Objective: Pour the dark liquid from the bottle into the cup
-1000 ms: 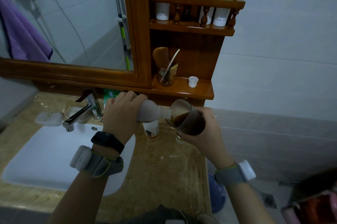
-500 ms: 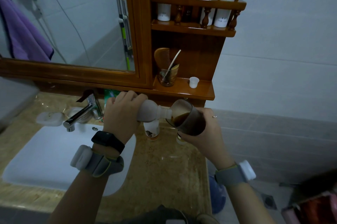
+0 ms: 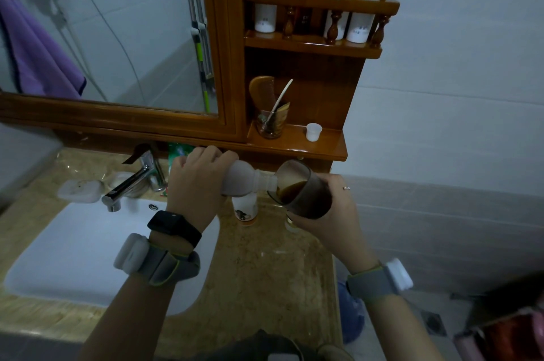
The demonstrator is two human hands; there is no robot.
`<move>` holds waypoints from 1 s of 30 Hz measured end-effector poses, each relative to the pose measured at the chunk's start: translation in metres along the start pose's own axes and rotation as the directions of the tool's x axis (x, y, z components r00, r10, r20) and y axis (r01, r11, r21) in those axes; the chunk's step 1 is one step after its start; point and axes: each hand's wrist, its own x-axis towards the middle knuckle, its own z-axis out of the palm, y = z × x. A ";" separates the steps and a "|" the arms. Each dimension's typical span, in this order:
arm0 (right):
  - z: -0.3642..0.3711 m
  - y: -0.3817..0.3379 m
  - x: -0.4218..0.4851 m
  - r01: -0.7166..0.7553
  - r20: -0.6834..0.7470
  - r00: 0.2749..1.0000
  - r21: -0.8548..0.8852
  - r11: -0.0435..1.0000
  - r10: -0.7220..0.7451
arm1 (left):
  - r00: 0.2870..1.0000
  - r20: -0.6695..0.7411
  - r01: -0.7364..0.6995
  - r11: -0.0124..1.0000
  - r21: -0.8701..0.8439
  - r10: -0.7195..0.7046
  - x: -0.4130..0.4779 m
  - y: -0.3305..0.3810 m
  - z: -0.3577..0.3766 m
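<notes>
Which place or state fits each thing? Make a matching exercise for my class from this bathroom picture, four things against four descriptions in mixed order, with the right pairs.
Things:
1. bottle
2. cup
3. small white cap
4. purple towel

Descriptions:
A. seen in the mirror, hanging at far left
B. tipped sideways in the left hand
C. standing on the lower wooden shelf
D. tilted in the right hand, partly filled with dark liquid

Pairs: 1-B, 2-D, 3-C, 4-A
</notes>
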 end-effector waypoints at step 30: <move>0.005 0.014 -0.002 -0.088 0.047 0.996 0.168 0.982 0.081 | 1.000 -0.017 -0.011 1.000 0.013 0.011 0.000 -0.001 0.004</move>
